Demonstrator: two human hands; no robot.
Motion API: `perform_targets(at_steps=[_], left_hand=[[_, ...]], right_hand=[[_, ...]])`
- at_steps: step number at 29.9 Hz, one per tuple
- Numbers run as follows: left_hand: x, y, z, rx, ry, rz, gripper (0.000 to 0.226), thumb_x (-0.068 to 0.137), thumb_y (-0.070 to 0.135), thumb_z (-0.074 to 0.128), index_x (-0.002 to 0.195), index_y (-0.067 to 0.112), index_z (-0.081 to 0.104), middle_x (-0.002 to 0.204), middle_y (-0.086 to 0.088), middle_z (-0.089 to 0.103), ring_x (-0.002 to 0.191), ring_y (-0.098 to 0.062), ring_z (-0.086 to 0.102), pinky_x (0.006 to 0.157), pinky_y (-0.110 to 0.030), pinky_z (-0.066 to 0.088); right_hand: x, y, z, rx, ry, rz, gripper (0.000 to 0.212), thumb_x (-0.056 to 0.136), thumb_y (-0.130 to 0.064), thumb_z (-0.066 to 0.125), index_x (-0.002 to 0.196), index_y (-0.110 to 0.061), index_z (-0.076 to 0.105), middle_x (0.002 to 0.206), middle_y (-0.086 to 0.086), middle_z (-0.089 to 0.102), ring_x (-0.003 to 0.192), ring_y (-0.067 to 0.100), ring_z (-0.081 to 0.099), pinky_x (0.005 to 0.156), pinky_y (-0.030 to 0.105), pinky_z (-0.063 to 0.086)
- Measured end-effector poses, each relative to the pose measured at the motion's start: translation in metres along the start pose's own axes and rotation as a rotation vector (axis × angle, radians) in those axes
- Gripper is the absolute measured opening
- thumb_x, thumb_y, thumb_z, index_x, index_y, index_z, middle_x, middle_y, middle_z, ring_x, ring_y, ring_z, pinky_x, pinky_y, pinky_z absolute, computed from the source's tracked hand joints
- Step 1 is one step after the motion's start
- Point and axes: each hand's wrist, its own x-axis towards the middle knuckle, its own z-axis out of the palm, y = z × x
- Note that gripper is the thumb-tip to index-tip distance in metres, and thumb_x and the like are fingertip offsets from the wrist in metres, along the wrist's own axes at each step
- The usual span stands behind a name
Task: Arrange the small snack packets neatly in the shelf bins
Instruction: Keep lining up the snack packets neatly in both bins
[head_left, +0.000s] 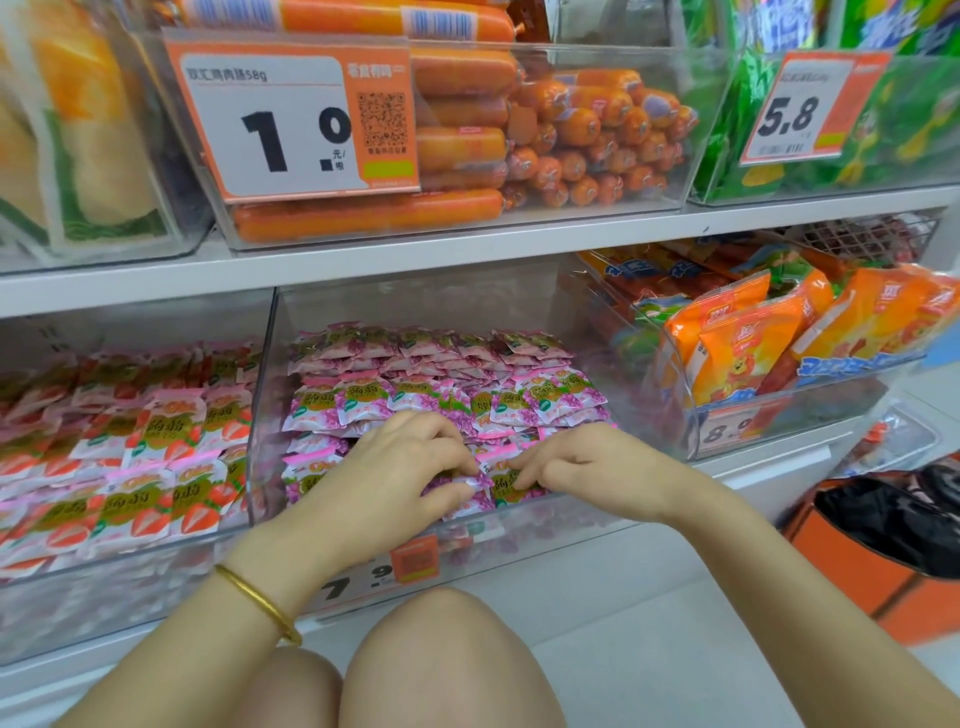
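Observation:
Rows of small purple grape snack packets (441, 395) fill the clear middle bin (265, 364) on the lower shelf. Both my hands are inside this bin at its front row. My left hand (400, 467), with a gold bangle on the wrist, curls its fingers and thumb round a purple packet (467, 491) at the front. My right hand (576, 462) pinches the neighbouring purple packet (506, 486) with curled fingertips. The two hands almost touch above these packets.
A clear bin of red strawberry packets (130, 447) stands to the left, a tilted bin of orange sausage bags (753, 353) to the right. Orange sausages (467, 130) fill the upper shelf bin. An orange and black basket (883, 540) sits on the floor at right. My knees (441, 660) are below.

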Motion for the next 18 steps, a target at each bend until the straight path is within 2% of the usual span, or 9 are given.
perform_targets(at_steps=[2, 4, 6, 7, 9, 10, 13, 18], left_hand=[[-0.009, 0.000, -0.004, -0.006, 0.072, -0.013, 0.043, 0.082, 0.057, 0.037, 0.105, 0.033, 0.065, 0.113, 0.017, 0.052, 0.111, -0.007, 0.044, 0.097, -0.031, 0.036], [-0.023, -0.002, -0.006, 0.005, 0.179, 0.009, 0.039, 0.080, 0.053, 0.039, 0.095, 0.030, 0.067, 0.104, 0.015, 0.058, 0.102, -0.013, 0.053, 0.089, -0.036, 0.044], [-0.040, -0.002, -0.006, 0.048, 0.288, 0.028, 0.026, 0.081, 0.047, 0.047, 0.085, 0.028, 0.064, 0.092, 0.013, 0.059, 0.089, -0.017, 0.056, 0.078, -0.037, 0.046], [-0.048, -0.002, -0.005, 0.076, 0.327, 0.023, 0.022, 0.081, 0.046, 0.049, 0.081, 0.028, 0.061, 0.087, 0.013, 0.057, 0.083, -0.017, 0.054, 0.073, -0.036, 0.045], [-0.063, -0.003, -0.004, 0.128, 0.366, 0.015, 0.019, 0.079, 0.047, 0.050, 0.077, 0.029, 0.057, 0.081, 0.014, 0.054, 0.078, -0.015, 0.048, 0.068, -0.034, 0.039], [-0.069, -0.004, -0.002, 0.154, 0.372, 0.019, 0.019, 0.079, 0.048, 0.050, 0.076, 0.030, 0.055, 0.080, 0.014, 0.053, 0.078, -0.014, 0.046, 0.068, -0.032, 0.035], [-0.080, -0.007, 0.001, 0.241, 0.377, 0.026, 0.019, 0.077, 0.047, 0.049, 0.079, 0.029, 0.054, 0.080, 0.011, 0.056, 0.080, -0.013, 0.043, 0.067, -0.027, 0.026], [-0.080, -0.002, 0.002, 0.277, 0.408, -0.017, 0.021, 0.078, 0.043, 0.045, 0.074, 0.025, 0.057, 0.076, 0.010, 0.056, 0.079, -0.015, 0.042, 0.065, -0.030, 0.023]], right_hand=[[-0.007, -0.003, -0.001, 0.113, 0.113, -0.007, 0.027, 0.087, -0.013, 0.052, 0.100, -0.020, 0.074, 0.112, -0.009, 0.069, 0.103, 0.002, 0.060, 0.093, 0.020, 0.046], [-0.014, -0.004, 0.003, 0.139, 0.228, -0.046, 0.025, 0.087, -0.007, 0.055, 0.098, -0.019, 0.074, 0.103, -0.004, 0.070, 0.094, 0.009, 0.063, 0.085, 0.022, 0.048], [-0.017, -0.004, 0.013, 0.112, 0.291, -0.104, 0.014, 0.084, -0.015, 0.062, 0.089, -0.020, 0.074, 0.090, -0.005, 0.070, 0.084, 0.013, 0.063, 0.078, 0.026, 0.050], [-0.018, -0.005, 0.019, 0.071, 0.308, -0.141, 0.011, 0.081, -0.026, 0.064, 0.083, -0.022, 0.074, 0.084, -0.008, 0.067, 0.080, 0.011, 0.062, 0.076, 0.028, 0.050], [-0.018, -0.006, 0.030, -0.078, 0.339, -0.201, 0.030, 0.072, -0.050, 0.058, 0.076, -0.023, 0.072, 0.076, -0.013, 0.060, 0.076, 0.008, 0.057, 0.073, 0.028, 0.048], [-0.018, -0.005, 0.034, -0.160, 0.367, -0.223, 0.035, 0.070, -0.055, 0.055, 0.074, -0.023, 0.071, 0.075, -0.013, 0.057, 0.076, 0.009, 0.055, 0.072, 0.029, 0.046], [-0.018, -0.003, 0.046, -0.242, 0.516, -0.263, 0.030, 0.068, -0.052, 0.055, 0.070, -0.025, 0.067, 0.072, -0.012, 0.056, 0.074, 0.014, 0.053, 0.068, 0.032, 0.041], [-0.014, -0.003, 0.050, -0.037, 0.583, -0.211, 0.025, 0.062, -0.051, 0.060, 0.063, -0.028, 0.069, 0.066, -0.011, 0.057, 0.073, 0.012, 0.049, 0.071, 0.040, 0.040]])
